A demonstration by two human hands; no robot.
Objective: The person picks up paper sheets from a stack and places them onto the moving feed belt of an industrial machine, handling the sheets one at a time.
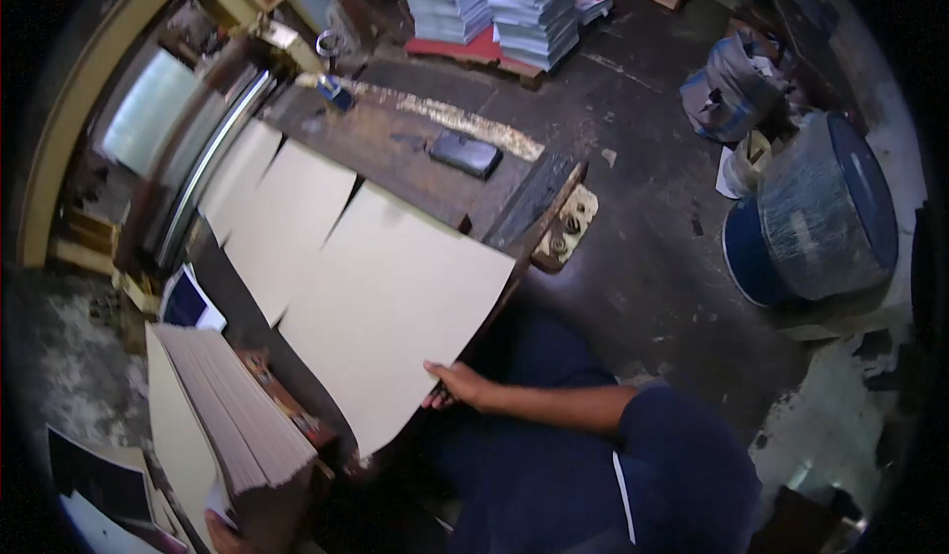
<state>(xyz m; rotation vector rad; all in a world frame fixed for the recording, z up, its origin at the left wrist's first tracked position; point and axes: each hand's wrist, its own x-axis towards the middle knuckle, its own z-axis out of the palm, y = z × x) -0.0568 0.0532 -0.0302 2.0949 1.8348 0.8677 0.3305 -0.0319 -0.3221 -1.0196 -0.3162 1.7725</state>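
Three cream sheets (395, 297) lie overlapped; right hand (460, 384) grips one edge.

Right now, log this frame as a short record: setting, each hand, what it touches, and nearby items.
setting: worn dark workbench in a cluttered workshop
right hand: grips the near edge of a large cream sheet
left hand: only partly visible at the lower edge, beside a thick stack of sheets; grip cannot be told
further sheets: more cream sheets lie in a row beyond the held one
on bench: black flat object
floor: blue drum on its side, stacked printed bundles
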